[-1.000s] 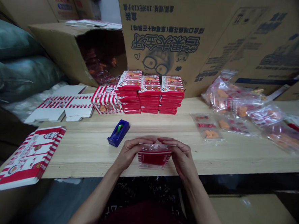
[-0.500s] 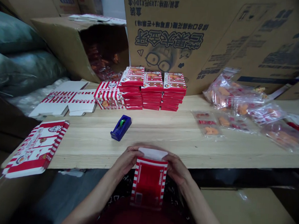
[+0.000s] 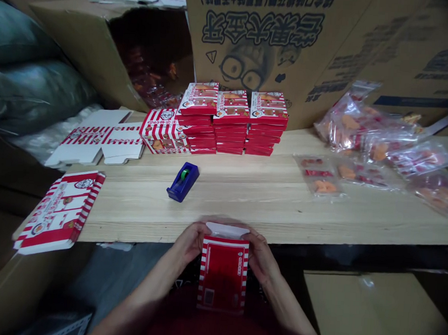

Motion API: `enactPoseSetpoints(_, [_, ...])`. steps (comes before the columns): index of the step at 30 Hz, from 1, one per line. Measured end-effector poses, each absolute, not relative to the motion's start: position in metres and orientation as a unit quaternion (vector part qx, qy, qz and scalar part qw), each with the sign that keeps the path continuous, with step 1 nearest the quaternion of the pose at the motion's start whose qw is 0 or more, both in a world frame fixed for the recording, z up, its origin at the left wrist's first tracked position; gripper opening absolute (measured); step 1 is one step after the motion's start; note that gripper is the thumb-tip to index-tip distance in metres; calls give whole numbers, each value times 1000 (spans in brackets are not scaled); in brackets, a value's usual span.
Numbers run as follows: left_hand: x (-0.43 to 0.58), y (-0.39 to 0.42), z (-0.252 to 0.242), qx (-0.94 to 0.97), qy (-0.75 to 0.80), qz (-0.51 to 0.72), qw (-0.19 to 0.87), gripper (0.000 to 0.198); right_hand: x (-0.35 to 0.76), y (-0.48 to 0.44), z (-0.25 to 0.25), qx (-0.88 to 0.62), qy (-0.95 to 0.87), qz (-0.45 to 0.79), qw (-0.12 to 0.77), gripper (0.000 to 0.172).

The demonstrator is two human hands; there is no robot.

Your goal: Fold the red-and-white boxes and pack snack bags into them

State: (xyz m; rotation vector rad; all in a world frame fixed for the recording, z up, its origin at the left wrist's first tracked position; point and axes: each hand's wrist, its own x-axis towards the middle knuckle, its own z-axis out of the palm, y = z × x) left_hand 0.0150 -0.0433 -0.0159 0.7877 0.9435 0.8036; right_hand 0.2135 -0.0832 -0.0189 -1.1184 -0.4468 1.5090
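A small red and white striped box [image 3: 223, 273] is held upright below the table's front edge, its printed back toward me. Its white top flap [image 3: 227, 230] stands raised, with a bit of clear plastic showing at the mouth. My left hand [image 3: 192, 242] grips the upper left corner, fingers closed on the flap's side. At the upper right corner my right hand [image 3: 258, 253] is closed in the same way. Past the hands lies a blue tape dispenser [image 3: 183, 181] with a green core on the wooden table [image 3: 241, 189].
Stacked filled boxes [image 3: 230, 122] stand at the back, before a large carton [image 3: 254, 48]. Flat striped cartons [image 3: 60, 210] lie at left, with unfolded white ones [image 3: 97, 137] behind. Clear toy packets [image 3: 373, 136] are heaped at right. An open carton [image 3: 87, 48] sits back left.
The view has tipped down and shifted slightly. Both hands keep hold of the box, and its top flap leans a little differently, with clear plastic now showing beneath it.
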Motion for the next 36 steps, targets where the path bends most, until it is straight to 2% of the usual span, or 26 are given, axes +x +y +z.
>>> enactPoseSetpoints(3, [19,-48,-12,343,442,356,748,23,213,-80,-30,-459,-154,661,573,9])
enactPoseSetpoints(7, [10,-47,-12,434,395,325,742,40,221,-77,-38,-457,-164,675,556,15])
enactPoseSetpoints(13, [-10,-36,-25,503,406,324,691,34,232,-84,-27,-407,-270,717,497,29])
enactPoseSetpoints(18, [-12,-35,-24,547,393,299,676,30,240,-87,-34,-438,-431,645,455,28])
enactPoseSetpoints(23, [-7,-35,-26,561,393,302,663,29,252,-81,-42,-443,-453,649,422,33])
enactPoseSetpoints(31, [-3,-12,-4,612,332,229,680,27,260,-52,-3,-404,-537,647,361,20])
enactPoseSetpoints(36, [1,-1,-10,677,344,200,619,32,261,-40,-16,-406,-542,667,311,34])
